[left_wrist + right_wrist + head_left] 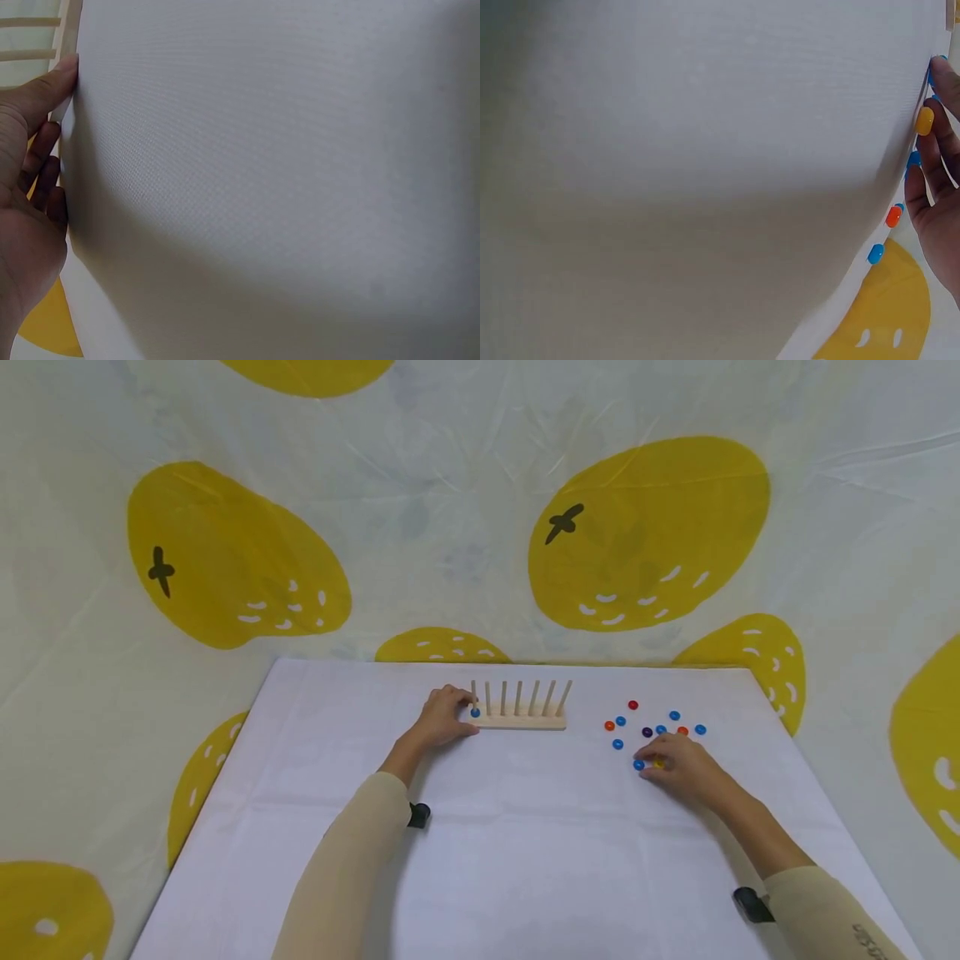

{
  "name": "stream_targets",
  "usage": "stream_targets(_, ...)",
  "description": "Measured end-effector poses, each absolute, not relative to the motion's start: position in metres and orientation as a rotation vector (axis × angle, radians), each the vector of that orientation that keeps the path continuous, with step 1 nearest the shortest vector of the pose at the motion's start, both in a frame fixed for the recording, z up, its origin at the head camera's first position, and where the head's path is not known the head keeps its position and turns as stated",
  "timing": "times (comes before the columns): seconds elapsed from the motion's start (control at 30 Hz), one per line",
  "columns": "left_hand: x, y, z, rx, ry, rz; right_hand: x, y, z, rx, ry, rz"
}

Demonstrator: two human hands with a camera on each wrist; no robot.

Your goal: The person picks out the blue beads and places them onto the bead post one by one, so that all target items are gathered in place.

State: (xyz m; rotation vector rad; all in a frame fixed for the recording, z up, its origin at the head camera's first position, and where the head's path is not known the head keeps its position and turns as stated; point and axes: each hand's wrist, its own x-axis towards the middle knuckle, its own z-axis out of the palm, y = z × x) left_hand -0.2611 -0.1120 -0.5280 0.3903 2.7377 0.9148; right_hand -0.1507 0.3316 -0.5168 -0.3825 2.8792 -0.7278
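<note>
A pale wooden peg rack (521, 722) stands near the back of the table, with several upright pegs in a row. On its leftmost peg sits a blue bead (476, 713), low at the base. My left hand (444, 717) grips the rack's left end, thumb at the front edge and fingers behind; the left wrist view shows the thumb (66, 64) against the wood. To the right, my right hand (684, 766) pinches another blue bead (639, 765) between thumb and index finger, down at the tabletop. A yellow bead (925, 121) lies close beside those fingers.
Around the right hand lie several loose beads, including a red bead (633, 705), an orange bead (609, 726), a dark purple bead (647, 732) and a blue bead (701, 729). A white cloth covers the table (525, 843); a lemon-patterned curtain (450, 527) hangs behind.
</note>
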Motion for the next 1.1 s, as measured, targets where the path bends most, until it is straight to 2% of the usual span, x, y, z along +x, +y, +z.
stream_targets(0.23, -0.26, -0.112, -0.527, 0.39, 2.742, 0.913, -0.151, 0.331, -0.518, -0.45, 2.908, -0.691)
stream_targets(0.63, -0.259, -0.11, -0.527, 0.387, 2.734, 0.929, -0.153, 0.33, -0.517, -0.356, 2.887, -0.728)
stream_targets(1.1, -0.259, -0.111, -0.529, 0.394, 2.743, 0.927, -0.168, 0.315, -0.491, -0.469, 2.967, -0.811)
